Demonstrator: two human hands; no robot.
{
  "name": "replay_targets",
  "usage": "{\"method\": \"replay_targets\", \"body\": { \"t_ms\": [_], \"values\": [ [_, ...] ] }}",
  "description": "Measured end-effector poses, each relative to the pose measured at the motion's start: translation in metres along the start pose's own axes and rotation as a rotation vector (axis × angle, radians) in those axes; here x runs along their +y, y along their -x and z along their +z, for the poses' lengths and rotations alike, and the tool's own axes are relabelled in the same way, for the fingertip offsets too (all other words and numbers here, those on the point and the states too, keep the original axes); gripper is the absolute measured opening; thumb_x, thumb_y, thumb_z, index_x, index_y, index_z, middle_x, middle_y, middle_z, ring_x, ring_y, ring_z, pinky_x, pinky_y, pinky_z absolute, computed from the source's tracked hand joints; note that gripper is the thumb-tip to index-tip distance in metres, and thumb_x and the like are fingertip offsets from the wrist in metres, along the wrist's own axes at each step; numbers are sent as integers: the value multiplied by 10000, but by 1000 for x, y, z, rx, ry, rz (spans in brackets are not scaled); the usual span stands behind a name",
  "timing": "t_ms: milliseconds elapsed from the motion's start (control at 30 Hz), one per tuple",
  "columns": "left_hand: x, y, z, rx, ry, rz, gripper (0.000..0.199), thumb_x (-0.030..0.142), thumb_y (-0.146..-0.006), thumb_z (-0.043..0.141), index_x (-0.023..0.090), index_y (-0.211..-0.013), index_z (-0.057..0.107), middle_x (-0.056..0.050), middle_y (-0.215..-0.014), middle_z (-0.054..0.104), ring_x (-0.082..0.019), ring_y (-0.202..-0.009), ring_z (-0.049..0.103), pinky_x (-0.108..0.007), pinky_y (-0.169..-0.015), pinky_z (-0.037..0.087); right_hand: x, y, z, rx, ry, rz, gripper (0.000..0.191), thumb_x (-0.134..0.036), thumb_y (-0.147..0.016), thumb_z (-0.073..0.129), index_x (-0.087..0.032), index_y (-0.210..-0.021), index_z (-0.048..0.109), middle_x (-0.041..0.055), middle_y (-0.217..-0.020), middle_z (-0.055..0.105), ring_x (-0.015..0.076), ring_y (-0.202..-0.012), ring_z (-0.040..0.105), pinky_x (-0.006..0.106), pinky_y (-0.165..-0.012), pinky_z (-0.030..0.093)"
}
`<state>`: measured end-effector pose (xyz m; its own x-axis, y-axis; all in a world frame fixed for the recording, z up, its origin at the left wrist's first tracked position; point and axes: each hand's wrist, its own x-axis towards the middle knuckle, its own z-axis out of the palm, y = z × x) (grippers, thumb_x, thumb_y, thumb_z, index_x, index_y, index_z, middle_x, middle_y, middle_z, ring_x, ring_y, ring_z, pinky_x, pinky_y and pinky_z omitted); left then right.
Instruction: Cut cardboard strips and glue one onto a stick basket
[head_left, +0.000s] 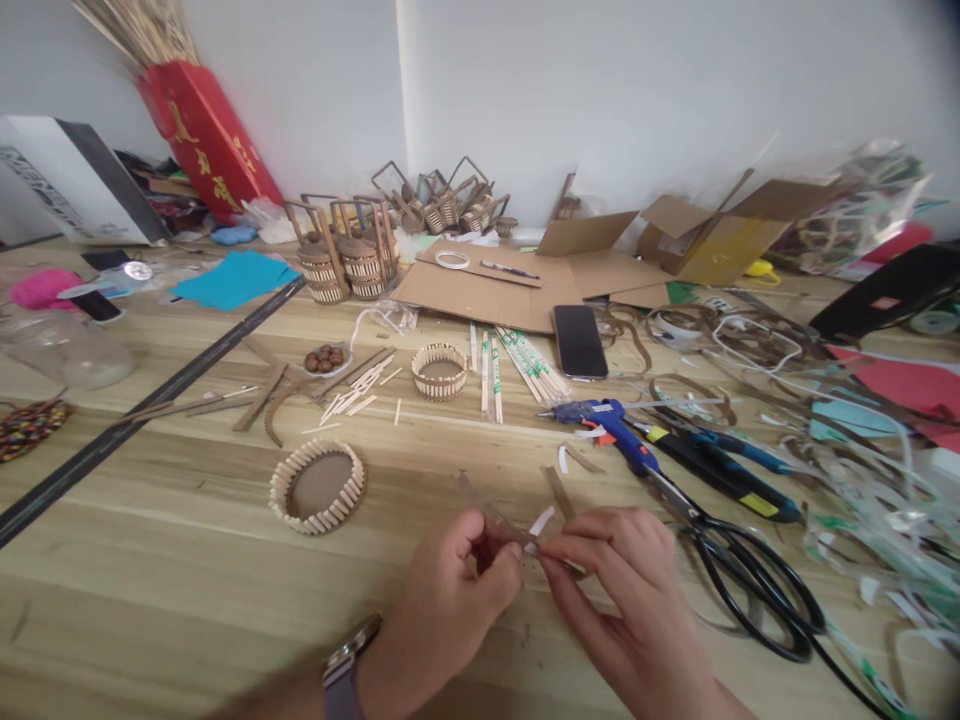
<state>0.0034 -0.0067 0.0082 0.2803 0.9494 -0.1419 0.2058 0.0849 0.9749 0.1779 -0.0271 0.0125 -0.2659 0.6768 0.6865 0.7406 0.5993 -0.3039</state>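
Note:
Between my two hands is a thin brown strip [517, 532], partly hidden by the fingers. My left hand [465, 575], with a watch on its wrist, pinches the strip between thumb and forefinger. From the right, my right hand [622, 580] pinches its other part, close to the left fingertips. A small white paper scrap [541, 520] shows just behind the fingers. Left of my hands, a round tray [319, 487] edged with short wooden sticks lies on the table. A smaller stick-walled ring basket [439, 373] stands farther back.
To the right lie black scissors [750, 570], a blue glue gun [611, 425], a black-and-yellow cutter [720, 470] and tangled strips. Behind are a phone [579, 342], wrapped sticks [529, 365], cardboard [480, 285] and finished mini baskets [345, 250]. Loose sticks [360, 390] lie left of centre.

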Motion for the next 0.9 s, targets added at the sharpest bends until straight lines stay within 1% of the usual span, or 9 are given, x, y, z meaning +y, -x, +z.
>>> {"method": "replay_targets", "body": {
  "t_ms": [133,267,400,567,733,900],
  "values": [
    [0,1,0,-24,-10,14,191,340,-807,524,188,-693,548,14,-628,546,-130,-593,479,-228,-553,374,0,0,1,-8,0,16,133,-122,-861,617,-248,-902,624,-3,-792,666,172,-743,597,360,-726,352],
    [-1,3,1,-38,-38,71,170,312,-816,524,183,-713,565,9,-639,571,-132,-607,505,-225,-566,379,0,2,3,-22,-20,30,127,-124,-864,611,-246,-897,622,-3,-779,664,177,-758,602,353,-720,364],
    [-1,4,2,-52,-55,96,167,295,-822,514,179,-719,575,2,-643,590,-134,-607,516,-224,-570,383,0,2,5,-27,-58,59,105,-150,-867,613,-253,-886,619,-4,-768,664,182,-753,607,347,-698,393],
    [2,4,2,-51,-119,139,161,280,-830,501,183,-722,571,-6,-651,608,-133,-603,516,-229,-570,371,-1,2,5,-37,-82,91,94,-165,-861,618,-257,-852,633,-2,-761,665,180,-735,613,338,-669,417],
    [3,6,2,-3,-244,197,147,241,-820,510,197,-684,540,-2,-638,592,-136,-599,500,-239,-571,348,-1,1,5,-46,-105,99,94,-172,-858,621,-263,-839,632,-4,-754,674,184,-721,624,330,-655,420],
    [2,6,1,-18,-254,226,136,221,-826,510,202,-698,551,0,-641,597,-137,-590,503,-239,-569,353,-1,2,6,-50,-130,135,105,-173,-855,613,-264,-814,644,-1,-754,679,185,-716,633,330,-652,427]
  ]
}}
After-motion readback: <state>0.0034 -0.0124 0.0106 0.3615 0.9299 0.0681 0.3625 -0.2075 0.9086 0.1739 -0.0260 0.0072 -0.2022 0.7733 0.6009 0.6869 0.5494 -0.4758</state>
